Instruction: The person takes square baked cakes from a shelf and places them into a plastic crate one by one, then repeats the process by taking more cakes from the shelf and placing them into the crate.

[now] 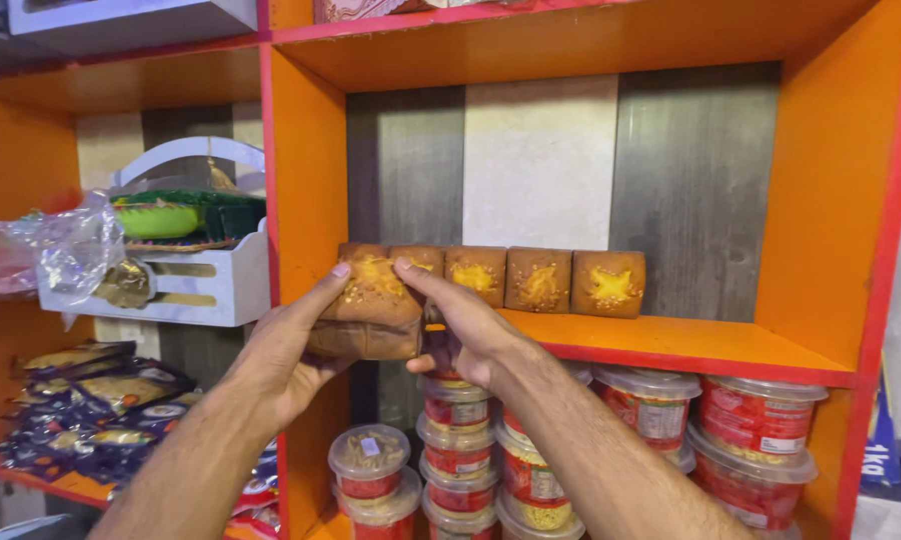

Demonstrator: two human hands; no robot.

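Two bare forearms, sleeveless to the frame's edge; left hand (288,352) and right hand (462,335) without rings, fingernails short.

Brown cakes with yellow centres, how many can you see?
5 or 6: one cake held by both hands, four or five lined up on the orange shelf; one may be hidden behind.

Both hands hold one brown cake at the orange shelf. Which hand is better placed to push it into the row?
Probably the right hand: it lies on the cake beside the row of cakes on the orange shelf. The left hand supports it from below.
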